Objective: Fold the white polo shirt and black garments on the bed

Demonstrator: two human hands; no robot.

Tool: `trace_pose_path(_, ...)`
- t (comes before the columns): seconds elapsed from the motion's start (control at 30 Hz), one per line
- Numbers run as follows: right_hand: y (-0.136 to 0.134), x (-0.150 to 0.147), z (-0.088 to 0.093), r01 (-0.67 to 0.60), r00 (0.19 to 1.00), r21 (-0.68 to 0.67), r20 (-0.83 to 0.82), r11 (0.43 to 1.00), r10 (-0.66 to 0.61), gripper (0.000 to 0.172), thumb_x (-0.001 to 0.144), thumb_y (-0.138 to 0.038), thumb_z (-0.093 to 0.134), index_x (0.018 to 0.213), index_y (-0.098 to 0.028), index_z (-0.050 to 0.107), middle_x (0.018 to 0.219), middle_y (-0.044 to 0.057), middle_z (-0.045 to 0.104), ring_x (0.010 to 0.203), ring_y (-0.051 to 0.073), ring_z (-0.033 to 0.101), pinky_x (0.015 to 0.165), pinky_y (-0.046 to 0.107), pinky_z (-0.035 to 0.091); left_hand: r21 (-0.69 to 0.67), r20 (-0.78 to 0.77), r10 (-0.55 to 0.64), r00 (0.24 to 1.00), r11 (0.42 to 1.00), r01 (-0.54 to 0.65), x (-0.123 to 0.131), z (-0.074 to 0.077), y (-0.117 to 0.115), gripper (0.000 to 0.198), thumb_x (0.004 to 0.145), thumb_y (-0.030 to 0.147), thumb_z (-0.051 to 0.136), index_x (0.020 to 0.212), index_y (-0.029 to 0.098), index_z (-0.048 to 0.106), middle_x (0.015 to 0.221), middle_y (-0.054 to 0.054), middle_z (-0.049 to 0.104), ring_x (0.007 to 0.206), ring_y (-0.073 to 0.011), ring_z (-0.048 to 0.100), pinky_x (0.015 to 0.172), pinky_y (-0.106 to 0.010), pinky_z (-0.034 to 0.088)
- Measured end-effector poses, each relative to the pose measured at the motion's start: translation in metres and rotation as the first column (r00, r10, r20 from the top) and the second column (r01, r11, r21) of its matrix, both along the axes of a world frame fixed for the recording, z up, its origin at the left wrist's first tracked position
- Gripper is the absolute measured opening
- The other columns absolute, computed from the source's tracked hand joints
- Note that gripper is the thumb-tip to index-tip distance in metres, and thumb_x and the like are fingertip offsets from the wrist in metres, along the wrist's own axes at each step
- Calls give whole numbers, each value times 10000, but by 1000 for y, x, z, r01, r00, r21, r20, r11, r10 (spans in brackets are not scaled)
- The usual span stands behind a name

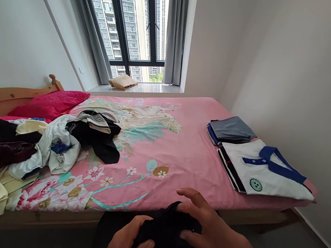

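Head view: black cloth (pixel 166 229) between the hands (pixel 124 243) (pixel 211 223), one side in each thumb-and-finger grip.

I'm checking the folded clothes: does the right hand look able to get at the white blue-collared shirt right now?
Probably yes: nothing covers the shirt, though the right hand would likely have to let go of the black cloth first.

Matt black cloth (pixel 167 234), smooth wooden headboard (pixel 1 97)

Green badge (pixel 256 184) on white shirt (pixel 278 188): lettering unreadable.
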State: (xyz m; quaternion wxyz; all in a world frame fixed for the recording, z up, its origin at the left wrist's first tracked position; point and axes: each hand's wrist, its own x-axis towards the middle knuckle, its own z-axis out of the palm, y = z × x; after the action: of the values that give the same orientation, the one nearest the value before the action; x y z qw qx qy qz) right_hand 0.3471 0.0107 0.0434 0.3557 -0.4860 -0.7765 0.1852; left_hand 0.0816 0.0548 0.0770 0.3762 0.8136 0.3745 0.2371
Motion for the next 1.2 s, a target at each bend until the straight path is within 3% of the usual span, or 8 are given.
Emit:
trace_pose_path(0.07,0,3,2,-35,999,-1,19,999,35,326,732,-221,669,1035,-219,549,1363,101,407,1308,262,333,1057,423,347,48,3,53,999,997,-53,1,-3,-2,339,839,361,545,1169,290,585,1024,0,697,890,-162,652,779,-196,527)
trace_pose_path(0.17,-3,9,2,-43,998,-15,-41,999,43,131,785,-227,628,877,-205,538,1173,91,538,1127,215,496,936,355,446,71,46,175,984,982,-178,6,-8,-5,380,813,374,575,1177,269,605,1062,-25,697,931,-198,654,779,-237,549)
trace_pose_path(0.27,-8,17,6,11,995,18,-96,1000,-9,126,800,-240,615,815,-208,494,950,54,576,851,164,555,733,286,483,40,84,202,976,978,-205,12,-7,-8,398,825,372,556,1200,247,601,1060,-40,700,955,-221,647,792,-286,561)
trace_pose_path(0.4,-14,28,19,63,995,67,-75,996,-58,157,794,-232,627,834,-217,476,828,15,561,756,150,537,678,273,462,-1,116,201,973,979,-202,21,-7,-11,392,824,375,557,1196,260,600,1094,-36,686,990,-225,636,826,-309,557)
trace_pose_path(0.5,-20,31,24,133,988,22,-79,991,-131,164,806,-210,603,916,-232,482,851,5,574,774,147,558,707,271,473,-28,146,208,967,978,-206,28,-11,-10,392,818,391,565,1182,248,596,1111,-48,671,1013,-233,622,846,-317,547)
trace_pose_path(0.7,-28,33,24,165,986,2,23,986,-165,333,887,-229,527,1207,-273,443,1102,43,592,1040,179,565,898,315,474,-104,112,37,993,994,-26,39,-11,-1,282,862,378,516,1075,211,597,902,-22,678,832,-166,639,755,-246,543)
trace_pose_path(0.97,-26,39,45,112,987,-136,129,984,-95,390,896,-231,512,1278,-277,444,1201,47,565,1126,186,519,978,357,444,128,36,58,998,990,-62,33,-12,4,330,808,368,595,1115,249,612,1084,-42,688,1008,-192,636,889,-251,511)
trace_pose_path(1.2,-26,32,42,105,962,-127,265,986,-68,493,849,-261,584,1316,-244,428,1267,83,541,1196,246,471,1063,484,347,56,55,-2,999,998,-1,46,-6,-9,250,846,328,546,1066,229,609,986,-37,693,883,-168,649,811,-228,526)
